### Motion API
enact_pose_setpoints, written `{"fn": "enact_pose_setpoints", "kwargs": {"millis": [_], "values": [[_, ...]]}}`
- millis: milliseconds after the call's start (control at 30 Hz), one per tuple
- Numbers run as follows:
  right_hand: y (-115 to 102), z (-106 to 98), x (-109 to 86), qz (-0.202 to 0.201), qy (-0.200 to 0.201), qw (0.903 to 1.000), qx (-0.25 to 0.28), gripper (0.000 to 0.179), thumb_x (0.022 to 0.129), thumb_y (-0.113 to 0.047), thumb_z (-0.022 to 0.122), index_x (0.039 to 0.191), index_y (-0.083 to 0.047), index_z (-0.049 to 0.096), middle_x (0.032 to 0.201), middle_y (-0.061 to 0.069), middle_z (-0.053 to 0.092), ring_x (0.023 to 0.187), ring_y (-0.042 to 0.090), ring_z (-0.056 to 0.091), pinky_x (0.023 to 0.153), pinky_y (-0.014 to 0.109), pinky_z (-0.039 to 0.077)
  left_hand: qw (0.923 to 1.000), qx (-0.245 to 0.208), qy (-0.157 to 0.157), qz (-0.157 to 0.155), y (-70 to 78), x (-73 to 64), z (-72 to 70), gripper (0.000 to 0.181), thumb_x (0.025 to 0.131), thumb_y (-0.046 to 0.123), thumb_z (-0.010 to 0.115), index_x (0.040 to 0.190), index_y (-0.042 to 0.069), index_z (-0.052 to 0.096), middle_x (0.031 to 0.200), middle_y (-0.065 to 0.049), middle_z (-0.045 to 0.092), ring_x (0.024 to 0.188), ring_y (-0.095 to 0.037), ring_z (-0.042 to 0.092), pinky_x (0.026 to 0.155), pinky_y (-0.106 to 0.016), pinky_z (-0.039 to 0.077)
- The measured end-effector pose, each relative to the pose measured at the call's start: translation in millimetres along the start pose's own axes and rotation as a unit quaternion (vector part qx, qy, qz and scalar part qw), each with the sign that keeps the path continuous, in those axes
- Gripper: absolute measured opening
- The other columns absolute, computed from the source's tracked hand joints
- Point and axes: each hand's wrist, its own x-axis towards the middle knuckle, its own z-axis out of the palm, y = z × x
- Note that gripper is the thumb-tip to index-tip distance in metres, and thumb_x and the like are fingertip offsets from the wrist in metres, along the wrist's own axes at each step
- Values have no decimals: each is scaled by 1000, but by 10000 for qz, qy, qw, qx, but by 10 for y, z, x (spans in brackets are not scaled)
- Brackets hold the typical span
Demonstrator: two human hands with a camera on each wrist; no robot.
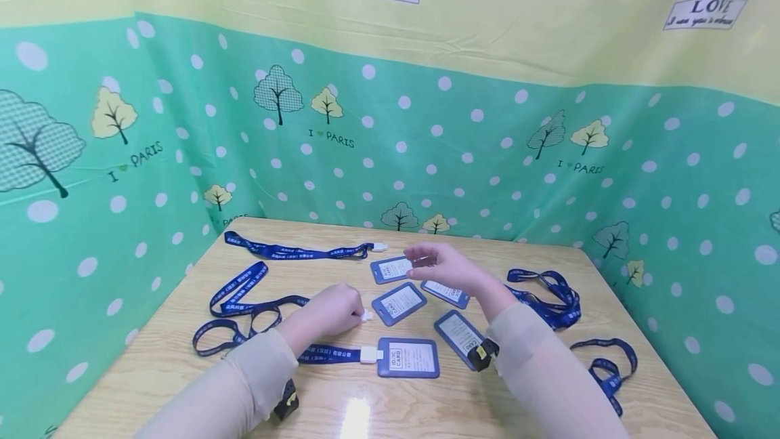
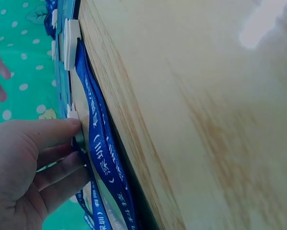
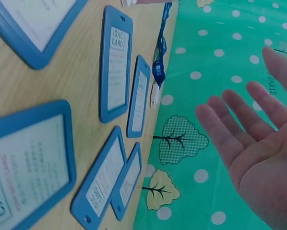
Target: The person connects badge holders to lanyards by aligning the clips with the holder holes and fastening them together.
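Note:
My left hand (image 1: 332, 311) pinches a blue lanyard (image 2: 96, 203) close to its white clip (image 1: 366, 316), between thumb and fingers. Just beyond that clip lies a blue ID card holder (image 1: 399, 303). In front of the hand, another lanyard (image 1: 332, 355) has its white clip (image 1: 368, 355) at the end of a card holder (image 1: 408, 358). Fingers spread, my right hand (image 1: 447, 268) hovers over two more card holders, one at the back (image 1: 392, 269) and one partly under the wrist (image 1: 446, 292). It holds nothing, as its bare palm (image 3: 273, 167) shows.
One more card holder (image 1: 458, 332) lies beside my right forearm. A lanyard (image 1: 292, 251) stretches along the table's back left. Two others, one bunched (image 1: 554, 303) and one looped (image 1: 609, 371), lie at the right. Green and yellow cloth (image 1: 390, 120) hangs behind the wooden table.

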Motion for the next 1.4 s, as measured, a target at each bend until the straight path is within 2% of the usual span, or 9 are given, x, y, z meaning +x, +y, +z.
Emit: {"fn": "enact_pose_setpoints", "kwargs": {"millis": [200, 367, 567, 767, 933, 1133, 1400], "values": [[2, -57, 73, -62, -154, 9989, -440, 61, 91, -24, 77, 147, -13, 54, 145, 5, 56, 136, 34, 49, 111, 51, 43, 10000, 17, -71, 30, -7, 9, 0, 5, 92, 19, 76, 89, 19, 81, 85, 8, 69, 69, -5, 56, 77, -29, 57], [-8, -55, 115, 61, -306, 9942, -1032, 65, 89, -23, 80, 148, -19, 53, 149, 1, 53, 139, 35, 45, 111, 55, 41, 9998, 112, -81, 136, -14, 14, 5, 6, 92, 19, 77, 89, 18, 82, 81, 9, 67, 67, -5, 55, 74, -27, 56], [-14, 28, 168, 240, -474, 9755, -2135, 67, 88, -29, 81, 149, -28, 53, 152, 0, 51, 139, 29, 46, 110, 54, 43, 9996, 128, -81, 257, -33, 12, 14, 10, 92, 18, 77, 83, 19, 81, 73, 11, 62, 62, -6, 54, 66, -24, 51], [73, 179, 233, 373, -678, 9559, -2832, 68, 88, -24, 82, 149, -27, 52, 155, -1, 47, 142, 26, 43, 114, 50, 39, 9993, 155, -17, 329, -54, 20, 27, 9, 92, 19, 77, 84, 19, 81, 78, 9, 66, 64, -5, 54, 70, -25, 54], [168, 279, 282, 447, -866, 9480, -3030, 67, 87, -18, 82, 148, -25, 54, 158, 1, 44, 145, 28, 38, 117, 51, 34, 9994, 132, -19, 321, -62, 21, 28, 6, 91, 18, 77, 86, 18, 81, 82, 7, 69, 66, -5, 55, 73, -26, 56], [208, 376, 309, 558, -1036, 9407, -3182, 69, 85, -17, 83, 147, -27, 55, 158, 0, 43, 146, 27, 37, 118, 51, 33, 9995, 104, -4, 313, -58, 16, 19, 6, 91, 19, 78, 87, 18, 82, 81, 8, 68, 65, -5, 55, 72, -25, 55], [247, 484, 304, 947, -1096, 9327, -3302, 73, 84, -16, 83, 147, -37, 54, 158, -5, 43, 146, 27, 36, 116, 56, 34, 9995, 127, -54, 267, -40, 20, 9, 6, 91, 19, 77, 87, 18, 82, 82, 8, 68, 66, -5, 55, 73, -26, 56]]}}
